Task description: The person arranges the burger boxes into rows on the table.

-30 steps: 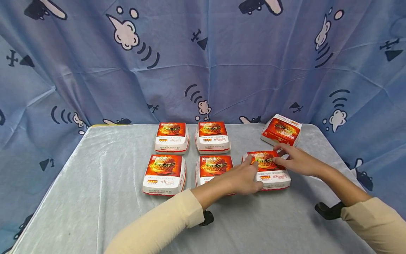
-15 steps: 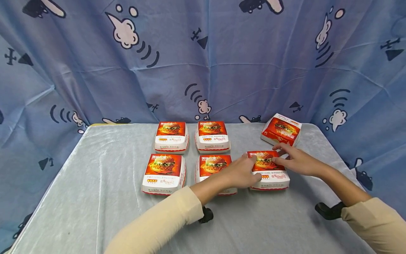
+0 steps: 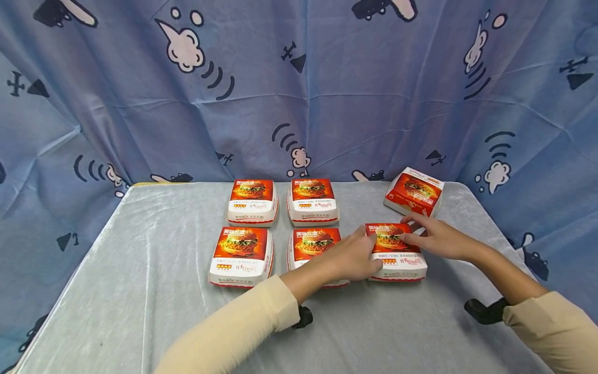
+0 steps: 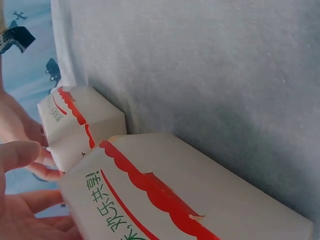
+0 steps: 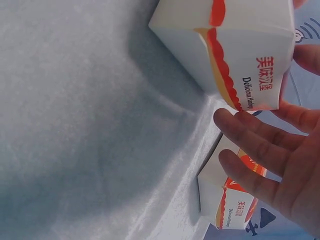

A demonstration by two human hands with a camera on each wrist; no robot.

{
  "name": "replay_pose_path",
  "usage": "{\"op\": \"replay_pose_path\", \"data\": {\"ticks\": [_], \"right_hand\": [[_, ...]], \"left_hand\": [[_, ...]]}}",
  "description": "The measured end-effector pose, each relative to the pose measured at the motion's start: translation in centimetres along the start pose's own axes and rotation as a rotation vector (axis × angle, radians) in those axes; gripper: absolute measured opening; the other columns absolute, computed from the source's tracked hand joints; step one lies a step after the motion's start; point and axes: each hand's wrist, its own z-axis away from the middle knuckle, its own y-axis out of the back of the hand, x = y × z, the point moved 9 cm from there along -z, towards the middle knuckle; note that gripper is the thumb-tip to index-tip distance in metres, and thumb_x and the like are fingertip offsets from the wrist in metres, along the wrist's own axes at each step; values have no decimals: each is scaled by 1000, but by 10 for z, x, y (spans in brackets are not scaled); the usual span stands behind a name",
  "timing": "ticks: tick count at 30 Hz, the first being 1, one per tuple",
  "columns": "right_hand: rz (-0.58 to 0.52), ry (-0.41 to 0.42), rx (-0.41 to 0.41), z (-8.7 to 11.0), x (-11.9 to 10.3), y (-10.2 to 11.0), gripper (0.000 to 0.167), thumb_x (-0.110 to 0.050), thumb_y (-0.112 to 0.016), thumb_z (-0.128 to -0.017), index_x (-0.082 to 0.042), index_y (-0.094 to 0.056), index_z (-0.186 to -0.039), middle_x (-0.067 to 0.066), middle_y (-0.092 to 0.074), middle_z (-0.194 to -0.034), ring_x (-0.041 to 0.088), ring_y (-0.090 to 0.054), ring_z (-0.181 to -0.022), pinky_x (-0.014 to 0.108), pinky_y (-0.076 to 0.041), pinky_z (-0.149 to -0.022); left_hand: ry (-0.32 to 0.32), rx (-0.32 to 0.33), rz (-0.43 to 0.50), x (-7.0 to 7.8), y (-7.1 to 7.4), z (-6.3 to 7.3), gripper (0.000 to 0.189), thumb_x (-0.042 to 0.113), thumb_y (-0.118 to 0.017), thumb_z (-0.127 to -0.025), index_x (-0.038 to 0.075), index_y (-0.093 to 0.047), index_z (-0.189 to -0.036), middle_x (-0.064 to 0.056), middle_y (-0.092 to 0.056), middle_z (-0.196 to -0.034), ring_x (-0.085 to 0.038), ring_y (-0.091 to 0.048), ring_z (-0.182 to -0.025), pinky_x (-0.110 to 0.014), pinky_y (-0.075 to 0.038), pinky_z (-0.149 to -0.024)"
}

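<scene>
A white and red burger box (image 3: 397,252) sits at the front right between both hands. My left hand (image 3: 356,254) lies along its left edge, fingers and thumb extended against it; that edge is partly hidden. My right hand (image 3: 436,238) touches its far right corner, with the thumb toward the top and the other fingers spread beside it. In the right wrist view the fingers (image 5: 260,150) stand fairly straight near the box's side (image 5: 250,60). A second burger box (image 3: 317,244) stands just left, partly covered by my left wrist. In the left wrist view its front (image 4: 145,195) looms large.
Two burger boxes, back left (image 3: 252,202) and back middle (image 3: 313,202), stand in a row. Another box (image 3: 239,257) is front left. At the back right one box (image 3: 416,191) sits turned askew. A grey cloth (image 3: 140,311) covers the table; a blue patterned curtain (image 3: 299,78) hangs behind.
My left hand has shifted slightly left and up, off the box's top to its left edge. The front right box now stands straighter and a little farther from the middle box.
</scene>
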Motion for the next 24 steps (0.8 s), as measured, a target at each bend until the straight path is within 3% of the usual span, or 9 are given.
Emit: {"op": "replay_pose_path", "data": {"ticks": [6, 14, 24], "right_hand": [[-10, 0, -5, 1, 1, -1, 53, -33, -62, -98, 4, -49, -134, 23, -60, -121, 33, -59, -105, 47, -55, -83], [-4, 10, -1, 0, 1, -1, 53, -33, -63, -97, 3, -50, -133, 22, -60, -121, 33, -59, -105, 47, -56, -83], [0, 17, 0, 0, -2, -1, 50, -32, -63, -97, 3, -51, -130, 22, -60, -120, 34, -60, -105, 48, -56, -83]], "left_hand": [[-20, -1, -49, 2, -2, 0, 62, 35, -57, -98, 7, -42, -151, -14, -27, -161, -22, -39, -141, -30, -35, -112], [-32, 3, -84, 3, -3, -1, 58, 35, -57, -98, 8, -47, -148, -14, -32, -159, -23, -47, -136, -32, -40, -108], [-39, -2, -48, 2, 0, 0, 50, 33, -58, -97, 9, -54, -141, -13, -34, -158, -24, -53, -129, -35, -44, -105]]}}
